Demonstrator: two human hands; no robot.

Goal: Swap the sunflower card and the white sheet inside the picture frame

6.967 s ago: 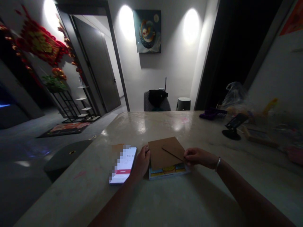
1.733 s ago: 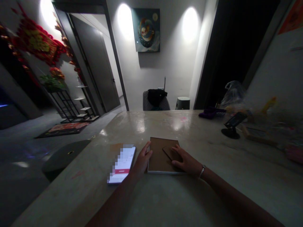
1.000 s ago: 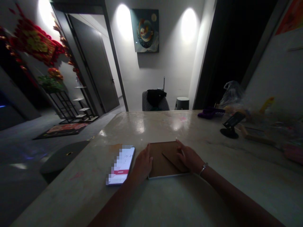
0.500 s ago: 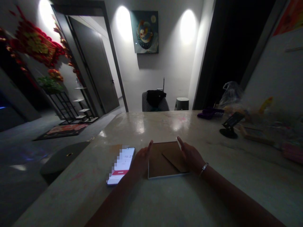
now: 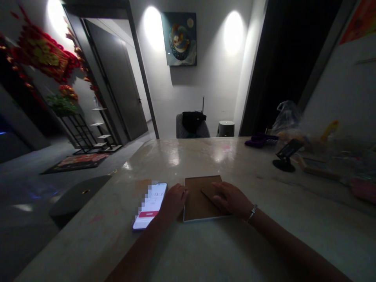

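Note:
A flat brown square panel with a pale edge (image 5: 195,199) lies on the marble-look table (image 5: 205,250). A triangular flap or piece shows on its right half, partly under my right hand (image 5: 232,199). That hand rests over the panel's right side with its fingers apart, holding nothing visible. My left hand (image 5: 175,199) is at the panel's left edge, its fingers curled together; whether they grip the edge is hidden. A lit phone (image 5: 152,201) lies just left of my left hand, partly behind the forearm.
On the right stand a black phone stand (image 5: 286,156), a purple item (image 5: 258,140), a wooden frame (image 5: 317,166) and a clear plastic bag (image 5: 286,117). A chair with a black item (image 5: 192,122) is beyond the far edge. A dark stool (image 5: 79,196) is at the left.
My right hand has moved left from the panel's right edge onto its surface. My left hand's raised thumb has come down and its fingers have curled in. The panel has not moved.

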